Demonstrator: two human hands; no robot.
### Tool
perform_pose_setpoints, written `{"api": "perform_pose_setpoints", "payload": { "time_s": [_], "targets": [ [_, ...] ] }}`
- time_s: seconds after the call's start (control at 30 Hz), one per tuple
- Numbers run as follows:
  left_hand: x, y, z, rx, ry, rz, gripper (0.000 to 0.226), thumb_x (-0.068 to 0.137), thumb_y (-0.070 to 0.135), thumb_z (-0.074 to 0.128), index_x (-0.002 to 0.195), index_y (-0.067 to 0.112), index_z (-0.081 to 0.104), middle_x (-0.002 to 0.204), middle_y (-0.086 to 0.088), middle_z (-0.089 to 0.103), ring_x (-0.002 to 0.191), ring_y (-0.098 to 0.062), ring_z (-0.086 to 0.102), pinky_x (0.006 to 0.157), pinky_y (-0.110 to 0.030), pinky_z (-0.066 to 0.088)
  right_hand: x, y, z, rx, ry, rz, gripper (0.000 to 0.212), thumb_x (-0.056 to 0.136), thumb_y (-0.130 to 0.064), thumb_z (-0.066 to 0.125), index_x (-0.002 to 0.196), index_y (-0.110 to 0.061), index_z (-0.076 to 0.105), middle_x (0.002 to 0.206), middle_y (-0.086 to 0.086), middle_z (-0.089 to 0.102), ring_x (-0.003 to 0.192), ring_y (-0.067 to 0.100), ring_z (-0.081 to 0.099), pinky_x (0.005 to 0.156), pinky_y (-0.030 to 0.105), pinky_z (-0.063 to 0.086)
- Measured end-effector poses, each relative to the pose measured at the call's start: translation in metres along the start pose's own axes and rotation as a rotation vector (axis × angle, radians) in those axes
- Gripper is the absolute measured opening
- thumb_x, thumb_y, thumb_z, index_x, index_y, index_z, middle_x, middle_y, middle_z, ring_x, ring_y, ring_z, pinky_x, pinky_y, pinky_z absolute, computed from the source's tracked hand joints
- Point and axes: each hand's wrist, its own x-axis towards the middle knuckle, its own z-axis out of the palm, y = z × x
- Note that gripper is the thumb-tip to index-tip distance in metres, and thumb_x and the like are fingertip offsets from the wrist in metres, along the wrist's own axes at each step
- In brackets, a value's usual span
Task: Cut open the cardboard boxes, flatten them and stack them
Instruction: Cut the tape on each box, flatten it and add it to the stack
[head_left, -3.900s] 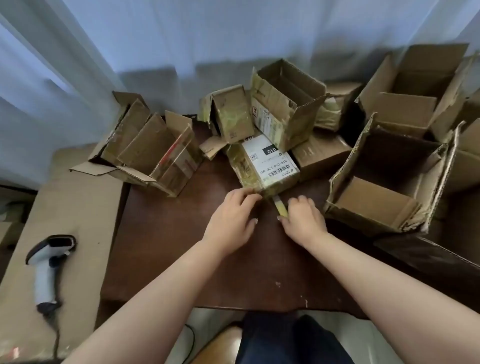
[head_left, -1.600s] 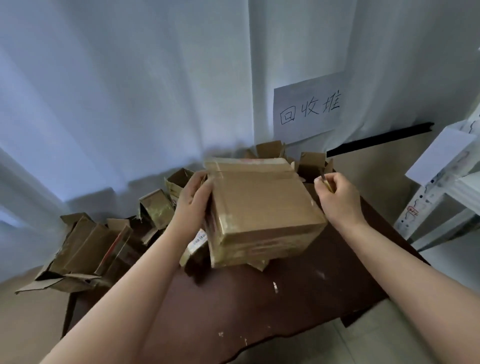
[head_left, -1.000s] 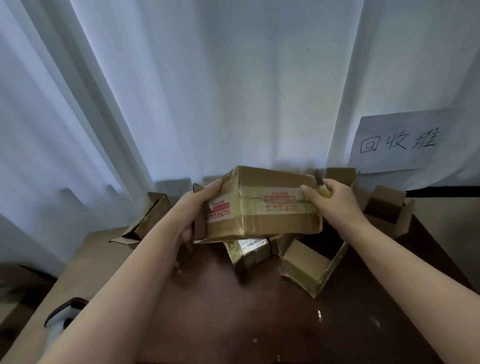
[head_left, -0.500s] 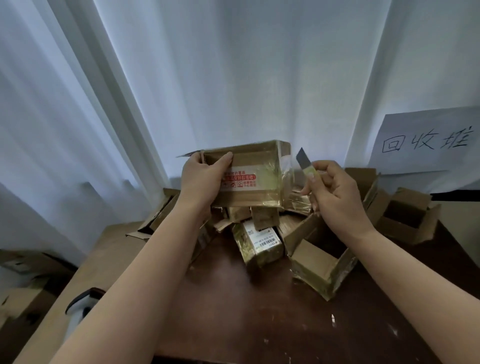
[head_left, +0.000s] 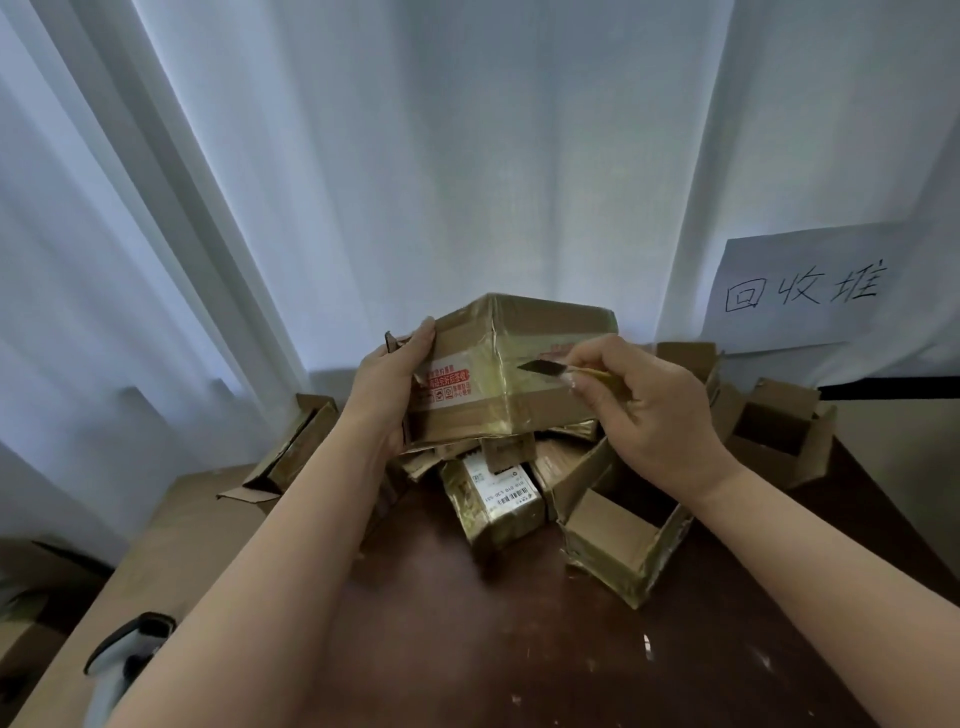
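A taped brown cardboard box (head_left: 524, 332) with a red-printed label is held up above the table. My left hand (head_left: 387, 387) grips its left end. My right hand (head_left: 649, 410) pinches a small knife (head_left: 545, 368) with a yellow handle, whose blade tip lies against the taped corner of the box. Below them, a heap of opened cardboard boxes (head_left: 618, 540) lies on the dark wooden table (head_left: 519, 649), one with a white barcode label (head_left: 501, 486).
A white curtain hangs behind the table, with a paper sign (head_left: 800, 288) on the right. More open boxes stand at the right (head_left: 779, 431) and at the left (head_left: 291, 447). A barcode scanner (head_left: 122, 654) lies on the tan surface at the lower left.
The held box has turned so a corner faces me. My right hand has brought the knife from beside the box onto its taped corner.
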Motion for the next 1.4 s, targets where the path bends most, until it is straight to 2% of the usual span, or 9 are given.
{"api": "perform_pose_setpoints", "payload": {
  "time_s": [0.23,0.4,0.63,0.77,1.0,1.13,1.17,1.3,1.4],
  "targets": [
    [0.009,-0.003,-0.010,-0.037,-0.033,-0.008,0.024,0.083,0.041,0.069,0.085,0.016,0.069,0.081,-0.005,0.072,0.079,-0.025,0.070,0.084,-0.050,0.056,0.010,-0.001,0.015,-0.089,0.031,-0.126,0.013,0.092,-0.023,0.058,0.095,-0.015,0.068,0.080,-0.004,0.067,0.066,0.013,0.061,0.054,0.038,0.049],
    [0.013,-0.006,-0.021,-0.042,-0.044,-0.005,0.023,0.085,0.040,0.068,0.084,0.017,0.069,0.079,-0.003,0.072,0.075,-0.023,0.070,0.074,-0.042,0.059,0.013,-0.003,0.029,-0.135,0.078,-0.169,0.010,0.091,-0.017,0.062,0.090,-0.013,0.070,0.078,-0.003,0.067,0.066,0.015,0.061,0.054,0.039,0.048],
    [0.025,-0.014,-0.062,-0.059,-0.046,-0.076,0.055,0.070,0.054,0.071,0.112,0.018,0.066,0.095,-0.004,0.071,0.092,-0.027,0.069,0.081,-0.048,0.056,0.015,-0.014,0.074,-0.156,0.200,-0.303,0.021,0.093,-0.017,0.060,0.078,-0.011,0.072,0.070,-0.002,0.067,0.060,0.018,0.063,0.046,0.034,0.043],
    [0.038,-0.026,-0.090,-0.069,-0.038,-0.010,0.050,0.074,0.054,0.067,0.109,0.018,0.067,0.098,-0.005,0.070,0.096,-0.029,0.067,0.088,-0.053,0.053,0.014,-0.015,0.106,-0.158,0.226,-0.356,0.020,0.093,-0.015,0.059,0.078,-0.013,0.072,0.068,-0.002,0.067,0.058,0.020,0.063,0.044,0.035,0.042],
    [0.054,-0.066,-0.126,-0.104,-0.111,0.186,0.033,0.085,0.049,0.058,0.091,0.020,0.074,0.094,-0.004,0.071,0.090,-0.025,0.069,0.087,-0.047,0.055,-0.009,-0.010,0.156,-0.239,0.320,-0.466,0.019,0.091,-0.017,0.062,0.074,-0.013,0.071,0.064,-0.001,0.065,0.056,0.023,0.060,0.046,0.037,0.042],
    [0.052,-0.106,-0.142,-0.190,-0.141,0.288,0.065,0.078,0.053,0.063,0.124,0.007,0.062,0.130,-0.021,0.058,0.116,-0.039,0.059,0.096,-0.059,0.047,-0.046,-0.013,0.181,-0.315,0.406,-0.573,0.019,0.089,-0.011,0.061,0.073,-0.014,0.070,0.063,-0.001,0.064,0.053,0.023,0.056,0.047,0.034,0.038],
    [0.051,-0.115,-0.148,-0.202,-0.150,0.316,0.068,0.077,0.053,0.065,0.126,0.006,0.060,0.131,-0.022,0.057,0.118,-0.040,0.058,0.096,-0.060,0.046,-0.057,-0.013,0.186,-0.348,0.425,-0.593,0.017,0.087,-0.009,0.062,0.073,-0.013,0.070,0.063,-0.001,0.063,0.053,0.023,0.056,0.047,0.033,0.037],
    [0.038,-0.144,-0.167,-0.214,-0.212,0.351,0.054,0.079,0.049,0.067,0.116,0.010,0.065,0.116,-0.015,0.063,0.111,-0.036,0.061,0.091,-0.053,0.052,-0.097,-0.018,0.194,-0.451,0.431,-0.627,0.014,0.082,-0.003,0.063,0.076,-0.013,0.070,0.066,0.001,0.065,0.057,0.028,0.059,0.048,0.035,0.041],
    [0.018,-0.158,-0.186,-0.216,-0.241,0.335,0.061,0.082,0.047,0.064,0.127,0.006,0.059,0.124,-0.017,0.060,0.115,-0.037,0.059,0.094,-0.054,0.050,-0.125,-0.042,0.201,-0.495,0.411,-0.612,0.016,0.082,-0.003,0.060,0.077,-0.014,0.071,0.066,0.002,0.064,0.057,0.029,0.059,0.048,0.037,0.041]
  ]
}}
